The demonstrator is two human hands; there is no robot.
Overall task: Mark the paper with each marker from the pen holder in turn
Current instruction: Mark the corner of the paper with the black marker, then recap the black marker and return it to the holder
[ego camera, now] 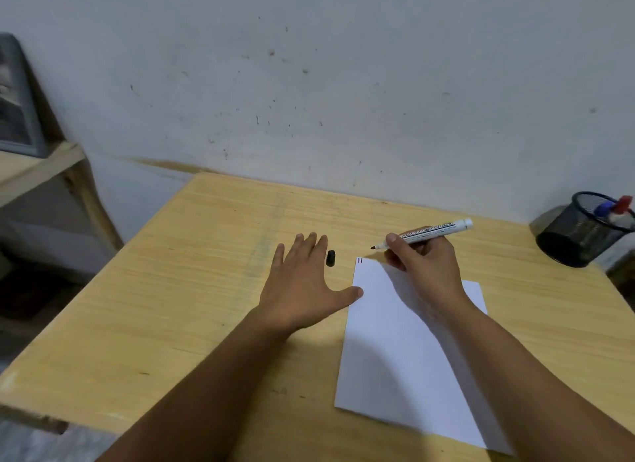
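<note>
A white sheet of paper lies on the wooden table, with small red and dark marks at its far left corner. My right hand holds an uncapped marker, its dark tip pointing left just above that corner. My left hand rests flat on the table with fingers spread, the thumb touching the paper's left edge. The black cap lies on the table by the left fingertips. A black mesh pen holder at the far right holds a blue-capped and a red-capped marker.
A stained white wall runs behind the table. To the left stands a second wooden surface with a grey framed object on it. The table's near left edge is chipped.
</note>
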